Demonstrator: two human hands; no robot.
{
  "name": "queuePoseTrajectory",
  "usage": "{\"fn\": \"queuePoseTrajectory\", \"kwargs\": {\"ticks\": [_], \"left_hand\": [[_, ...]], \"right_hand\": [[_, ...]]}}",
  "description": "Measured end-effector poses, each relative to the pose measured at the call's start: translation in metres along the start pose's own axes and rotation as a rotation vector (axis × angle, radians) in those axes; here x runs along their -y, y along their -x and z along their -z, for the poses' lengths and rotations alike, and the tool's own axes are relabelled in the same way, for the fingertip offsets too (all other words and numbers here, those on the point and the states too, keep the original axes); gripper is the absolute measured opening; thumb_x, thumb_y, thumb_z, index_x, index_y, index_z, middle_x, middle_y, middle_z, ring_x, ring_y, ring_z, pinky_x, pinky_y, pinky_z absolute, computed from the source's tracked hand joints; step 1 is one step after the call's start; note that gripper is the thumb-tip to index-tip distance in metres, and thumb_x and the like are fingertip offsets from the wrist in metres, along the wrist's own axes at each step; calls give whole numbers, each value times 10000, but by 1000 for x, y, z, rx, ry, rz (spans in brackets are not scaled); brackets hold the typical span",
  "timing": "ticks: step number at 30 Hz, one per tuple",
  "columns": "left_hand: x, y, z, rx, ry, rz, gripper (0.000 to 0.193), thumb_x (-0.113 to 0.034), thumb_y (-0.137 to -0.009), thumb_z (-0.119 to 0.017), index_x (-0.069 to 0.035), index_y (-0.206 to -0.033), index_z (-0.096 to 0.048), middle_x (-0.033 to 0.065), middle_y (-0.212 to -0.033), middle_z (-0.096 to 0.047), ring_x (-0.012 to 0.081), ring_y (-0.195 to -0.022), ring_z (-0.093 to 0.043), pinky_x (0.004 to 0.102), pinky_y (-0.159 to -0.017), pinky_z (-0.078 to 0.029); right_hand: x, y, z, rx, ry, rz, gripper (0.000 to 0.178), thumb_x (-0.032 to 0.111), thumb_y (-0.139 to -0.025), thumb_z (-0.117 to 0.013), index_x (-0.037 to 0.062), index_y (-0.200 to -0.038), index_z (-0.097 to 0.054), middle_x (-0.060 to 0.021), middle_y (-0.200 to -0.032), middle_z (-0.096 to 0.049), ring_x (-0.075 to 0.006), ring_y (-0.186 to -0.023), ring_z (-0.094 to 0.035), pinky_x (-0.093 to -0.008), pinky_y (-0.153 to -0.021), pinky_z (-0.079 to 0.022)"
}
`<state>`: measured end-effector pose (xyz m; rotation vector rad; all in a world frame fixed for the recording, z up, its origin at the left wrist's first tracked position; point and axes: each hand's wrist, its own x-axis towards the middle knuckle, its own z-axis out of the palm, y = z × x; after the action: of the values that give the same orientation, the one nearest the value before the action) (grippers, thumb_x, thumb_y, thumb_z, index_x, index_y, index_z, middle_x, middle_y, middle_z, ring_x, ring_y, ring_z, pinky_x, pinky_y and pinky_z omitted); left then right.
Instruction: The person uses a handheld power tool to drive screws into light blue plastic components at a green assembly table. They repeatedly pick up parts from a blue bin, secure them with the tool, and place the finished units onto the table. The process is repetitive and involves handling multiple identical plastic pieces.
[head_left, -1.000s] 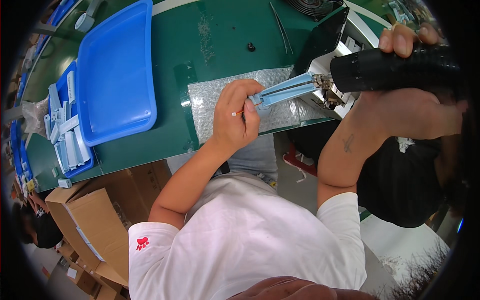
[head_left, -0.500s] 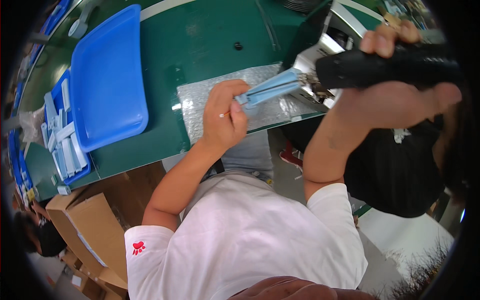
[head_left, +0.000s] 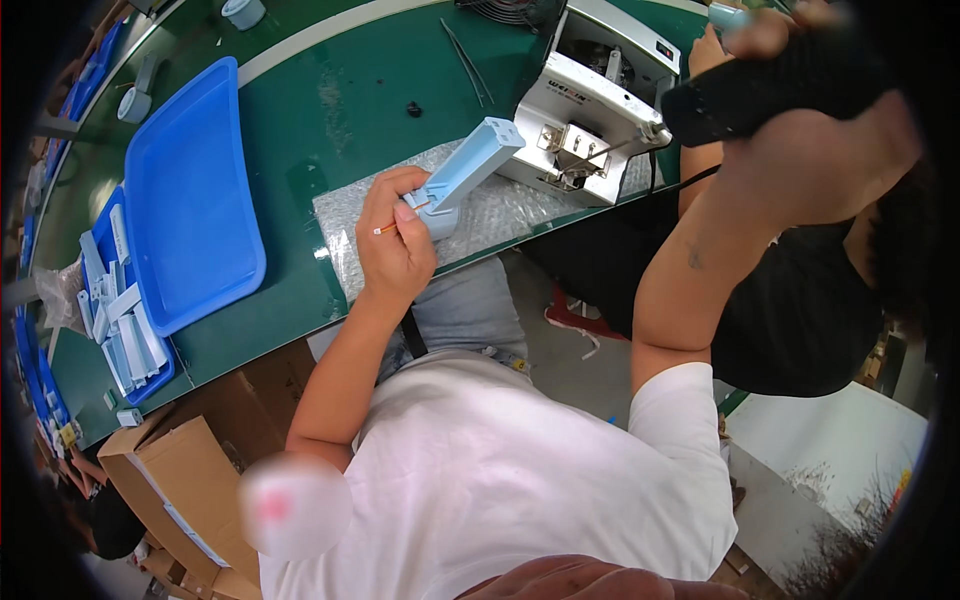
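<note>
My left hand point(head_left: 395, 240) grips the lower end of a long light-blue plastic housing point(head_left: 465, 170), tilted up toward a white bench machine point(head_left: 590, 90). A thin orange-tipped stick pokes out between the fingers of that hand. My right hand point(head_left: 800, 130) is raised at the upper right, closed around a black electric screwdriver point(head_left: 770, 85) with a cable running from it. The housing hangs over a sheet of bubble wrap point(head_left: 480, 215) on the green table point(head_left: 330, 110).
An upturned blue tray point(head_left: 190, 195) lies left of the wrap, and a second blue tray point(head_left: 125, 320) holds several light-blue parts. Tweezers point(head_left: 465, 60) lie at the back. Cardboard boxes point(head_left: 170, 480) stand below the table edge. A person in black point(head_left: 800, 290) is at right.
My right hand has lifted the screwdriver off the housing's tip and up to the right. My left hand has drawn the housing back from the machine, tilted more upright.
</note>
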<state>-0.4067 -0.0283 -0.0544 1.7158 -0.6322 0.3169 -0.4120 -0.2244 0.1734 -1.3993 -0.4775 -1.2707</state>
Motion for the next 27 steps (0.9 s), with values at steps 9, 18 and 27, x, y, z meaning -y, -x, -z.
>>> {"fn": "queuePoseTrajectory", "kwargs": {"ticks": [9, 18, 27], "left_hand": [[0, 2, -2, 7, 10, 1, 241, -91, -966, -415, 24, -1044, -613, 185, -1028, -659, 340, -917, -641, 392, -827, -510], [-3, 0, 1, 22, 18, -13, 211, -61, -943, -430, 10, -1019, -614, 185, -1009, -649, 355, -903, -619, 421, -823, -495], [-2, 0, 2, 15, 2, -24, 212, -31, -912, -437, 6, -1016, -619, 182, -1015, -649, 356, -899, -612, 421, -829, -494]], "right_hand": [[-19, 4, 59, -173, 72, -439, 939, 848, -812, -502, -58, -1045, -574, -160, -957, -614, -275, -711, -563, -383, -619, -502], [-16, -5, 62, 149, -395, -666, 711, 669, -866, -452, -11, -1062, -530, -160, -887, -533, -250, -754, -500, -440, -752, -459], [-33, 12, 32, -7, -229, -459, 738, 679, -899, -437, -30, -1084, -531, -174, -961, -538, -266, -726, -524, -391, -645, -452]]}}
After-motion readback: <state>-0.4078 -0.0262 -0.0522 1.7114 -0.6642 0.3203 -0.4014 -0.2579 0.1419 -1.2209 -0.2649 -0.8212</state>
